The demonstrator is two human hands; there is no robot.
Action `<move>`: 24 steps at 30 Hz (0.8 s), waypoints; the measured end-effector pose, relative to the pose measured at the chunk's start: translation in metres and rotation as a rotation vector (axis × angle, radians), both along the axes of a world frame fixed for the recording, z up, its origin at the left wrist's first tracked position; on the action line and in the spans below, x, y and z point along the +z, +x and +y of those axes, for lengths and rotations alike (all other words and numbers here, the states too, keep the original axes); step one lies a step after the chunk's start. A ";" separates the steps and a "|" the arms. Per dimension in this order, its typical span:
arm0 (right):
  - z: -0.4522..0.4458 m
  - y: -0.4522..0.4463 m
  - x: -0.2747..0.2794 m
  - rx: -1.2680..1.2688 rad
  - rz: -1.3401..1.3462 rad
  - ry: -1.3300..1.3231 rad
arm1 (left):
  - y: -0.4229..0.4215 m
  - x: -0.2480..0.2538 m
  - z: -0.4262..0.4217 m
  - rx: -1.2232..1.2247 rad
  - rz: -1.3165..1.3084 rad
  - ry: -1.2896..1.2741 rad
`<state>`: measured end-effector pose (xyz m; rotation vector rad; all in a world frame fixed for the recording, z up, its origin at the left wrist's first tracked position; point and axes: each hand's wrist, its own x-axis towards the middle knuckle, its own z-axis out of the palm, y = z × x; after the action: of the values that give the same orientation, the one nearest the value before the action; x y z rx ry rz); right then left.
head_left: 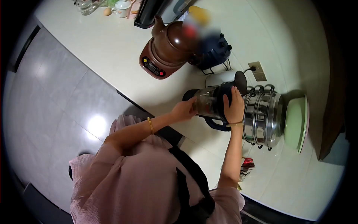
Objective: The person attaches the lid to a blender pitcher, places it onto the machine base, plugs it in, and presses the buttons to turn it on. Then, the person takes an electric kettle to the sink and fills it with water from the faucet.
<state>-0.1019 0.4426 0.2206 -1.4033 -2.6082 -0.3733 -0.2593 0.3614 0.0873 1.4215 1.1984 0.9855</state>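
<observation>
A clear jug with a dark lid, a dark base and a dark handle, the blender jug (pixel 206 101), is between my two hands above the counter. My left hand (pixel 183 110) grips the jug's side near its dark base, fingers wrapped round it. My right hand (pixel 234 105) lies on the dark lid with its fingers stretched out. The jug's handle (pixel 217 125) points toward my body. Some content shows through the clear wall, but I cannot make out what it is.
A brown pot (pixel 175 41) stands on its heating base (pixel 153 68). Beyond the jug are a white kettle (pixel 220 78), a steel steamer (pixel 263 118) and a green basin (pixel 294 125). A dark blue appliance (pixel 214 52) stands near the wall socket (pixel 257 71). Red-handled utensils (pixel 247 164) lie at right.
</observation>
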 end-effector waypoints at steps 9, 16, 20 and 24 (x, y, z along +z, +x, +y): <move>-0.043 0.058 0.019 -0.155 0.564 -0.294 | -0.021 0.030 0.028 0.074 -0.086 0.082; -0.080 0.116 -0.044 -0.451 1.115 -0.605 | 0.026 0.084 0.089 0.110 0.121 0.688; -0.086 0.106 -0.048 -0.437 1.250 -0.554 | 0.046 0.100 0.103 -0.070 0.297 0.638; -0.088 0.104 -0.049 -0.425 1.274 -0.498 | 0.048 0.106 0.106 -0.091 0.345 0.650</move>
<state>0.0018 0.3551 0.1713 -1.5273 -1.3653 0.9035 -0.2110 0.4678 0.1937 2.2093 1.0824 1.1542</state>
